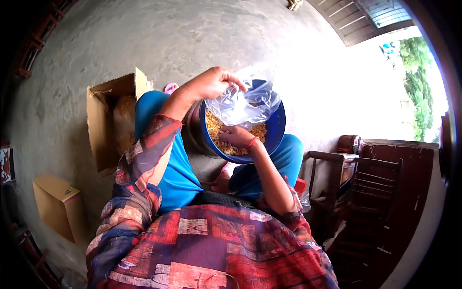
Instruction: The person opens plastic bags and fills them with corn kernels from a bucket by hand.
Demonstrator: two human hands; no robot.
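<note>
Between my knees stands a blue bucket [279, 126] with small yellowish pieces [214, 126] inside. My left hand [219, 84] is raised over the bucket's far left rim and grips the edge of a clear plastic bag [245, 106], which hangs across the bucket's opening. Down among the yellowish pieces is my right hand [235, 137], below the bag, with a red band on its wrist. Its fingers are curled at the pieces; whether it holds any of them is hard to make out.
An open cardboard box [98, 130] with a wrapped bundle [125, 120] inside stands left of my knee. A smaller carton [55, 200] sits at the lower left. To the right are a dark wooden chair [337, 168] and a dark red panel [409, 173].
</note>
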